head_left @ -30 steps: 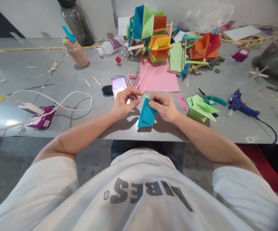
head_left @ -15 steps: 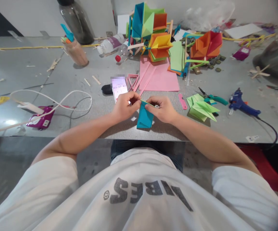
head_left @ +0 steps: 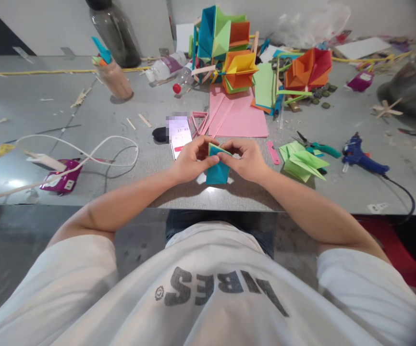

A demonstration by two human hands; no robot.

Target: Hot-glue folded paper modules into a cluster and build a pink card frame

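Between my two hands is a folded piece of blue paper (head_left: 217,174) with a light green edge showing along its top. My left hand (head_left: 195,159) pinches its upper left side, thumb on the front face. On the upper right side my right hand (head_left: 244,158) grips it the same way, and the two thumbs nearly meet. The fingers behind the paper are partly hidden. A phone (head_left: 179,137) lies just beyond my left hand. To the right of my right hand are a small pink cutter (head_left: 273,152) and folded light green paper (head_left: 301,161).
Pink paper sheets (head_left: 244,117) lie beyond my hands. Colourful folded paper shapes (head_left: 226,48) and an orange-red one (head_left: 309,72) stand at the back. Pliers (head_left: 323,148) and a blue glue gun (head_left: 362,156) lie right. A purple power socket (head_left: 62,176) with a white cable sits left.
The blue paper has tilted, its lower end rising slightly, and more of its green top edge shows. My thumbs have come closer together on its front.
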